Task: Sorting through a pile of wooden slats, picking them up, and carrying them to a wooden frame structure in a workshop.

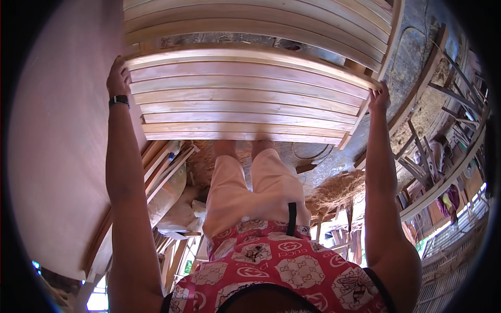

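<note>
A slatted wooden panel spans the space before my body, its pale boards running from side to side. My left hand grips the panel's upper left corner, close against a large smooth board. The opposite upper corner is in my right hand, with the fingers curled over the edge. Beyond it lies a second slatted wooden panel, partly cut off by the top of the view. The held panel hides my lower legs and feet.
On the left stands a large smooth board. Sawdust is heaped on the floor at the right, near a small wood offcut. Long timber strips lean at lower left. Wood scraps and a long beam lie at far right.
</note>
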A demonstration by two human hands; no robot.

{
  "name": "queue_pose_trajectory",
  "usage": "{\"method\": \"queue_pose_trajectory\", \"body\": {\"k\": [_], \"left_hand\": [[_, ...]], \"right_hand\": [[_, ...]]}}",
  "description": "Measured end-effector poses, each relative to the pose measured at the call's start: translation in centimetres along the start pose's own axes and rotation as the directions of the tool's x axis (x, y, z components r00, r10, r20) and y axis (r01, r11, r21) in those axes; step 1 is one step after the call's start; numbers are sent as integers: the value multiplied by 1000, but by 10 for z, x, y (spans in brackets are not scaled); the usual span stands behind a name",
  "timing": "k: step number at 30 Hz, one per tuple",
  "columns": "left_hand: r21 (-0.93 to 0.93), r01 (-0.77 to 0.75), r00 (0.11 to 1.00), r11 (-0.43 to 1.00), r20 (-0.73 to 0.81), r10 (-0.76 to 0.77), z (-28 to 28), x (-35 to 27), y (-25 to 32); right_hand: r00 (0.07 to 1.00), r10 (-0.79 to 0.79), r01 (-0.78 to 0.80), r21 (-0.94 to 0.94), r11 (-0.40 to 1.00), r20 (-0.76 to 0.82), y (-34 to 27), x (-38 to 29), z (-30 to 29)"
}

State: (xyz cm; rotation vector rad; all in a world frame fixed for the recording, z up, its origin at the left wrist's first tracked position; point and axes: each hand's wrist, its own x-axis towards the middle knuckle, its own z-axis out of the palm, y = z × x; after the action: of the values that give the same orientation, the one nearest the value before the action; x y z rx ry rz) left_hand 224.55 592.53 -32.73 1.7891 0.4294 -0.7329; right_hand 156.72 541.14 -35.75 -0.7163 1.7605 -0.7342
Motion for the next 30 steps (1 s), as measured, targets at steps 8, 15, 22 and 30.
{"method": "queue_pose_trajectory", "body": {"k": [8,15,22,30], "left_hand": [[-224,-122,991,967,33,133,-24,-39,-26],[-307,-100,989,946,75,129,-35,-55,-33],[-385,-104,981,917,111,158,-55,-52,-42],[-256,-67,993,964,77,90,-91,-65,-60]], "right_hand": [[1000,25,-26,188,982,3,15,-4,-37],[999,38,-40,209,977,10,22,-4,-61],[997,72,-63,270,961,-21,25,-19,-60],[977,210,-205,120,971,-29,39,-61,-62]]}}
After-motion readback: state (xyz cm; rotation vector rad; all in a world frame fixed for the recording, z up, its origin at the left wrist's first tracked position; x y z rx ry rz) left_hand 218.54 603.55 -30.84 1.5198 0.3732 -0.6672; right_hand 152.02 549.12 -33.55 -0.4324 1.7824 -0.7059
